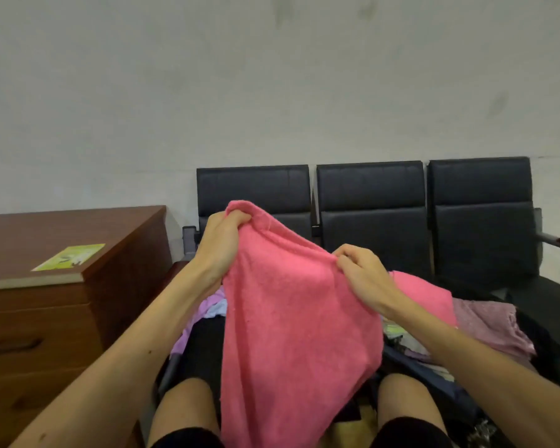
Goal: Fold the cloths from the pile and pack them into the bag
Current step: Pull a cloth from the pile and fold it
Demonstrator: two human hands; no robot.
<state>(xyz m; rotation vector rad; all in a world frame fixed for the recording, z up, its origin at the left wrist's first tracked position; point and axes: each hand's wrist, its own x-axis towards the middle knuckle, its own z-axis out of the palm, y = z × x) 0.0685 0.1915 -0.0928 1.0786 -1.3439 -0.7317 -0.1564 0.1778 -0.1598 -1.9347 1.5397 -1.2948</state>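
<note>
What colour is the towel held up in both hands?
Bright pink, plain with no pattern; the towel shows clearly in the head view.

Looks like an office waiting area: row of linked black padded seats [369, 218] against a bare wall [207, 76], brown wooden drawer cabinet [62, 305] alongside.

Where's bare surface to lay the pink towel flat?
Bare: cabinet top behind the yellow-covered book, and the rightmost black seat. Crowded: the seat ahead, under the cloth pile. Left hand and right hand both grip the pink towel.
</note>
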